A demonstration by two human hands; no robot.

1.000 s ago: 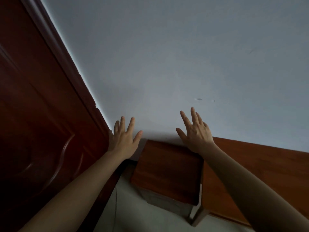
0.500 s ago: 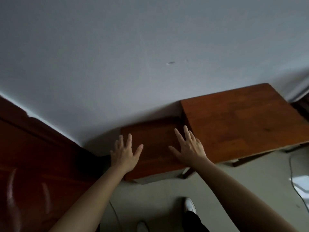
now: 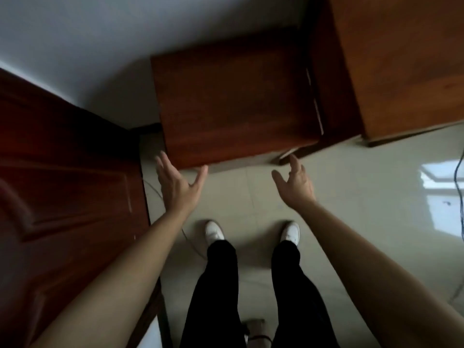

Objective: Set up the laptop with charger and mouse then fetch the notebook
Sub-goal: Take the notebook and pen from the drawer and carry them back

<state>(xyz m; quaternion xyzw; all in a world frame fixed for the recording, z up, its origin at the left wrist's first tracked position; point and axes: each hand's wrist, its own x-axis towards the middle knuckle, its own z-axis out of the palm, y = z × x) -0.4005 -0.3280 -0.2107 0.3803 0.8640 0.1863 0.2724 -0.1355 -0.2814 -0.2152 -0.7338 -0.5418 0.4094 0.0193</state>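
Both hands are empty with fingers spread apart: the left hand [image 3: 177, 185] at 10 o'clock of the person's white shoes [image 3: 251, 234], its fingertips at the near edge of the low wooden cabinet [image 3: 233, 96]; the right hand [image 3: 296, 183] at 1 o'clock, clear of it. A higher wooden table [image 3: 406, 59] stands at 2 o'clock, a wooden door [image 3: 62, 184] at 9 o'clock. Laptop, charger, mouse and notebook are not in view. A cable [image 3: 460, 177] trails on the tiled floor [image 3: 351, 197] at 3 o'clock. Judgement: the items need locating first; step clear of that cable.
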